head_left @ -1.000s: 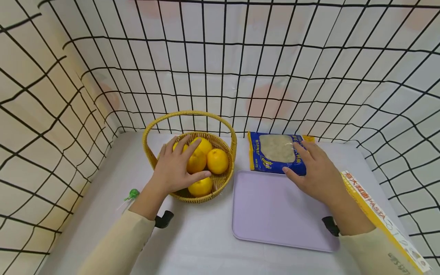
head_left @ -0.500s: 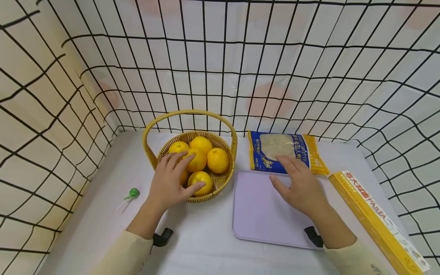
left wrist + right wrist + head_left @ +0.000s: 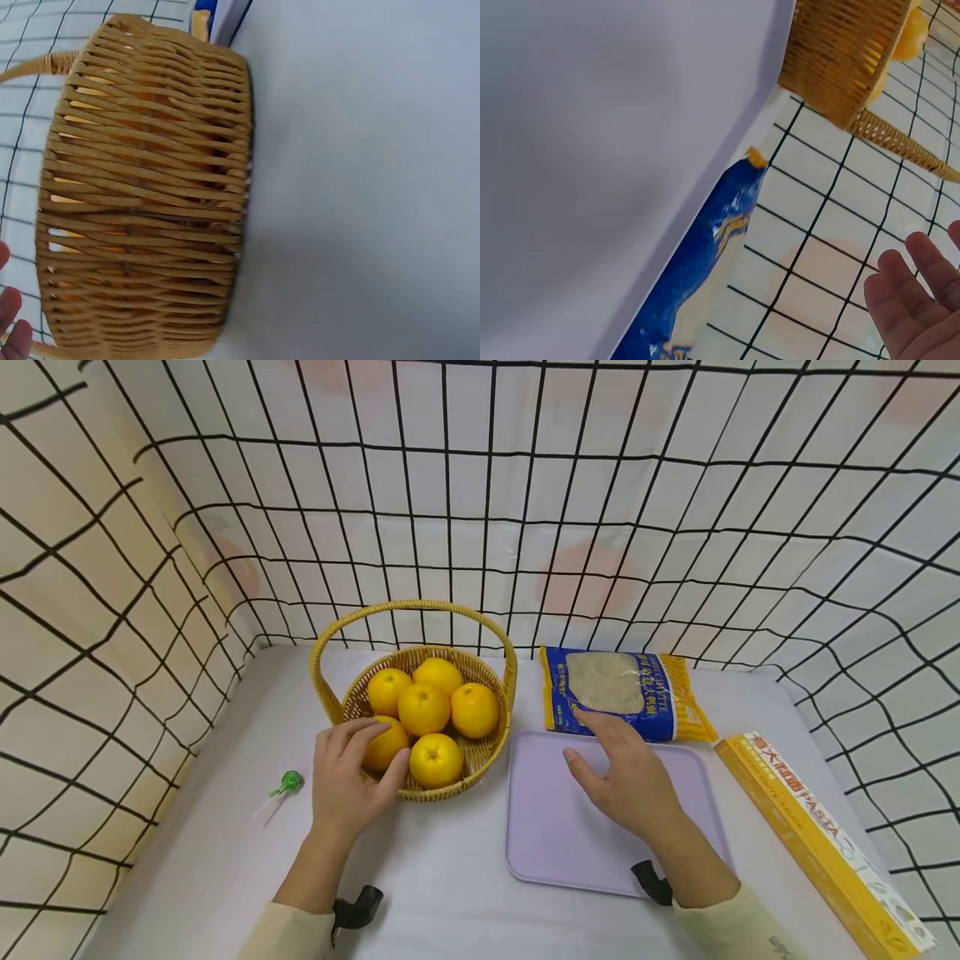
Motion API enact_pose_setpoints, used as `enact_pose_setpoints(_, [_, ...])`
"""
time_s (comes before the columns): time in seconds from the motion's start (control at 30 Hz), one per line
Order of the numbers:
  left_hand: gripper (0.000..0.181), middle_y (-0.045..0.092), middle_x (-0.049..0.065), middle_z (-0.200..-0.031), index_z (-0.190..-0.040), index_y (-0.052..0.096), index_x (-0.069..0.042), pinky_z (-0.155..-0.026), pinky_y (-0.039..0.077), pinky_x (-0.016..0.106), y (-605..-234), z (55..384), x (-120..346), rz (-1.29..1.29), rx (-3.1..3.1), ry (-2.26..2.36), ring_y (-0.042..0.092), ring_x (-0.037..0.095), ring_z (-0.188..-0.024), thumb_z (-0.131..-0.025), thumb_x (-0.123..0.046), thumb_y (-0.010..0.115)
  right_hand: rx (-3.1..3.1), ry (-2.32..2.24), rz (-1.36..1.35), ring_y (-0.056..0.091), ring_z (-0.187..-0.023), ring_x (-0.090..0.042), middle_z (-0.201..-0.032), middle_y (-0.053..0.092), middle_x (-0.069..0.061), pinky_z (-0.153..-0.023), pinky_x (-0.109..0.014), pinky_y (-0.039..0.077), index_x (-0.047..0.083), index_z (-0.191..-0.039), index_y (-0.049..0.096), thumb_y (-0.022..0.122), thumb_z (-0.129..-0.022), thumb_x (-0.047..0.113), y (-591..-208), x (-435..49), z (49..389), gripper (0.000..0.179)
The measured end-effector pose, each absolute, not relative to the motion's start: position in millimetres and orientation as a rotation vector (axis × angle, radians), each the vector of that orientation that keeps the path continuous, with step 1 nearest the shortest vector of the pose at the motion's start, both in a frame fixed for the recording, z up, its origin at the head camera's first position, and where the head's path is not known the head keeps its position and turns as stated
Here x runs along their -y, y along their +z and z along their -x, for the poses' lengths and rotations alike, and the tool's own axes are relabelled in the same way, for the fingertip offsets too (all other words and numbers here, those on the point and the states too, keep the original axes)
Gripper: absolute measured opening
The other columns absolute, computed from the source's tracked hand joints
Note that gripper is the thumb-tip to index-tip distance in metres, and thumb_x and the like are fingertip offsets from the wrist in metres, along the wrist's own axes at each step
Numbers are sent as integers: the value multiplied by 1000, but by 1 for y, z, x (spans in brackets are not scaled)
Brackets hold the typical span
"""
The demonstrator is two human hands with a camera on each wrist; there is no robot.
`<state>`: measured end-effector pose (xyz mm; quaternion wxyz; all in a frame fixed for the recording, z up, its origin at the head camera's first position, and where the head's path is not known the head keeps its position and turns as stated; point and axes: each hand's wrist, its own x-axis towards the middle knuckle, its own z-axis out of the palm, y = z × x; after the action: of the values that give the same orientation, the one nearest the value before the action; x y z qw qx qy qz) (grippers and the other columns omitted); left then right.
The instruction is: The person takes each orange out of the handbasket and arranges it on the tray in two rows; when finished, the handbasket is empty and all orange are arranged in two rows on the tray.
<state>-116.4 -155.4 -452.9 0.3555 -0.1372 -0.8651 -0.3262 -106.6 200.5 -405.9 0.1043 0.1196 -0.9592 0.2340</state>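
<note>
Released grip on both sides: left hand by the fruit basket, right hand over the lilac tray.
Partly hidden behind the loosely bent left fingers: one of six oranges, all inside the basket; impossible to tell any contact with it. Reduced to fingertips at the frame's edge in the left wrist view; cut off, too, in the right wrist view. Readable on the yellow-and-white box, far right: "PASTA" beside red Chinese characters; too small to make out fully, most lettering on the blue-and-yellow packet behind the tray. Woven in golden strands, with a tall arched handle and gaps showing orange. Smooth, rounded and low-rimmed, in the tray's case. Near the left wrist, a green-topped lollipop; behind everything, black wire grid.
</note>
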Motion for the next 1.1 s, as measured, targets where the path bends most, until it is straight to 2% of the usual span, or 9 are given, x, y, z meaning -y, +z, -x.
enact_pose_setpoints(0.2, [31, 56, 25, -120, -108, 70, 0, -89, 34, 45, -468, 112, 155, 168, 2116, -1092, 45, 39, -113, -82, -17, 74, 2800, 735, -383, 52, -138, -35, -147, 58, -12, -110, -58, 44, 16, -145, 54, 68, -96, 35, -406, -190, 106, 55])
enact_pose_setpoints(0.37, [28, 43, 24, -128, -113, 67, -1, -95, 31, 38, -476, 110, 151, -42, 2057, -1374, 36, 20, -123, -87, -10, 74, 2758, 776, -432, 53, -137, -33, -143, 61, -9, -110, -57, 45, 16, -143, 56, 68, -96, 35, -405, -178, 108, 52])
enact_pose_setpoints(0.43, [29, 39, 22, -134, -117, 65, -1, -96, 33, 38, -478, 110, 150, -127, 2049, -1472, 36, 18, -127, -89, -9, 73, 2733, 793, -466, 56, -135, -30, -141, 62, -7, -110, -54, 46, 17, -142, 57, 69, -96, 34, -406, -172, 109, 50])
enact_pose_setpoints(0.53, [32, 32, 20, -146, -122, 63, -2, -103, 35, 43, -481, 110, 147, -229, 2036, -1580, 36, 23, -135, -92, -10, 71, 2705, 827, -512, 58, -131, -28, -139, 63, -5, -108, -52, 49, 19, -141, 58, 70, -95, 33, -408, -162, 111, 50])
enact_pose_setpoints(0.7, [36, 22, 18, -160, -131, 57, -2, -118, 32, 61, -486, 115, 145, -282, 1998, -1724, 34, 37, -147, -97, -12, 65, 2693, 934, -554, 58, -131, -26, -140, 63, -5, -108, -52, 49, 17, -141, 58, 70, -95, 31, -411, -147, 114, 49])
enact_pose_setpoints(0.77, [38, 21, 16, -163, -135, 56, -3, -119, 29, 64, -488, 118, 144, -282, 2005, -1748, 32, 40, -149, -99, -13, 62, 2694, 971, -562, 58, -133, -26, -141, 63, -4, -109, -52, 48, 17, -141, 58, 70, -95, 31, -412, -141, 116, 49])
enact_pose_setpoints(0.93, [42, 26, 16, -165, -141, 52, -3, -125, 22, 57, -492, 123, 143, -251, 2015, -1750, 25, 36, -154, -101, -14, 57, 2679, 1058, -596, 57, -134, -26, -141, 62, -5, -110, -50, 47, 15, -140, 58, 70, -95, 30, -414, -129, 119, 49])
enact_pose_setpoints(1.1, [47, 34, 14, -162, -146, 49, -5, -126, 20, 53, -496, 129, 144, -227, 1994, -1767, 27, 30, -154, -101, -17, 55, 2677, 1125, -592, 57, -134, -27, -142, 61, -6, -110, -51, 47, 14, -141, 58, 70, -95, 32, -417, -119, 124, 51])
